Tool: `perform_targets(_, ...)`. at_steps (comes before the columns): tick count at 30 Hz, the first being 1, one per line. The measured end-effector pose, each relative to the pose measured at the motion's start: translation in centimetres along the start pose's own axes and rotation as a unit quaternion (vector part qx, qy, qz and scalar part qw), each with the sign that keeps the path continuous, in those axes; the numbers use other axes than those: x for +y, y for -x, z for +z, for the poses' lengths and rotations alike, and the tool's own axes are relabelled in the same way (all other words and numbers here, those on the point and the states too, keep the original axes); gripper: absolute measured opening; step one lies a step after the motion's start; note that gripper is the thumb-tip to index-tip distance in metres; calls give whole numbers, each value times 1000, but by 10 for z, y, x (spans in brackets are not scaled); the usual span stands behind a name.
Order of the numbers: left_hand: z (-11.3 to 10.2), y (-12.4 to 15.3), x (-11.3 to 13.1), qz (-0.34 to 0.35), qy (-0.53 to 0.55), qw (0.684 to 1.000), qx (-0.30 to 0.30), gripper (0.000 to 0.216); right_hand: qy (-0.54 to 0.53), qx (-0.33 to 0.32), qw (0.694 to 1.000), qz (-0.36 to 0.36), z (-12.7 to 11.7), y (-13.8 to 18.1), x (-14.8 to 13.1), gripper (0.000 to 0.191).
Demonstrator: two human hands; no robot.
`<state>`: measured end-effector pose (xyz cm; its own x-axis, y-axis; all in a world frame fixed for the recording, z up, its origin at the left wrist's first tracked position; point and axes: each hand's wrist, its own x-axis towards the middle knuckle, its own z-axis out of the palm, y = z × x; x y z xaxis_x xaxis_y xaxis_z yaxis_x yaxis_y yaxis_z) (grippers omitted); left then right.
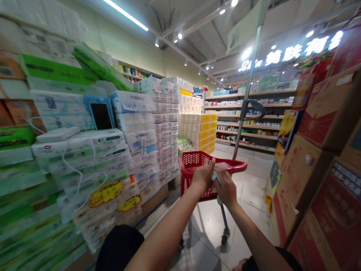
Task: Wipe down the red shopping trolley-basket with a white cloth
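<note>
Head view: left hand (203, 174) and right hand (225, 189) meet at the near rim of the red basket cart (194, 162), both pinching a small white cloth (216, 176). Tissue packs (135, 131) stacked left, cartons (324, 113) right.
</note>
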<state>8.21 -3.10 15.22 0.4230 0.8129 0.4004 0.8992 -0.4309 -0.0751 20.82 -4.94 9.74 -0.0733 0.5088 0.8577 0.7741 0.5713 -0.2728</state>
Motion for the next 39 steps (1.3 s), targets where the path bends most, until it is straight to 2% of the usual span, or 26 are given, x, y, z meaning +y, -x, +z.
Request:
perform_targets(3, -6, 6, -12, 19, 5, 1000, -8, 100, 20, -28, 999, -16, -12, -2, 9, 45)
perform_targets(6, -12, 15, -38, -5, -11, 999, 30, 92, 47, -14, 999, 19, -28, -4, 31, 42)
perform_targets(8, -14, 20, -62, -8, 4, 1000, 24, 73, 60, -9, 997, 56, -35, -7, 48, 39)
perform_targets(10, -12, 23, -83, 50, 54, 997, -11, 42, 66, -7, 993, 100, -40, -12, 64, 38)
perform_targets(11, -10, 24, -90, 71, 84, 994, -7, 33, 65, -5, 990, 122, -41, -15, 71, 39)
perform_targets(13, -1, 22, -95, 96, 131, 986, 22, 29, 57, -2, 987, 151, -39, -22, 77, 41)
perform_targets(15, 9, 19, -91, 98, 154, 982, 57, 34, 52, -5, 986, 160, -33, -27, 69, 43)
perform_targets(17, 18, 14, -81, 98, 163, 979, 75, 36, 44, -20, 988, 146, -23, -29, 44, 42)
perform_targets(21, 30, 10, -64, 78, 178, 976, 96, 25, -1, -83, 996, 41, -1, -24, -20, 38)
perform_targets(23, 33, 12, -60, 61, 192, 974, 107, 28, -8, -105, 994, 11, 1, -22, -34, 38)
perform_targets(25, 35, 16, -60, 56, 209, 969, 117, 42, 7, -116, 993, 10, -6, -23, -25, 37)
perform_targets(28, 36, 20, -61, 53, 225, 966, 119, 60, 57, -106, 992, 50, -27, -29, 18, 38)
perform_targets(30, 36, 22, -58, 44, 225, 966, 120, 64, 92, -87, 986, 104, -40, -34, 46, 40)
perform_targets(32, 36, 23, -52, 41, 223, 966, 125, 65, 116, -79, 980, 143, -45, -36, 56, 42)
perform_targets(34, 36, 23, -44, 36, 219, 966, 132, 66, 121, -85, 979, 142, -42, -36, 44, 43)
perform_targets(36, 35, 22, -36, 36, 217, 965, 140, 62, 107, -101, 985, 96, -32, -34, 15, 41)
perform_targets(39, 33, 23, -27, 49, 213, 964, 151, 44, 76, -125, 989, 13, -21, -31, -22, 39)
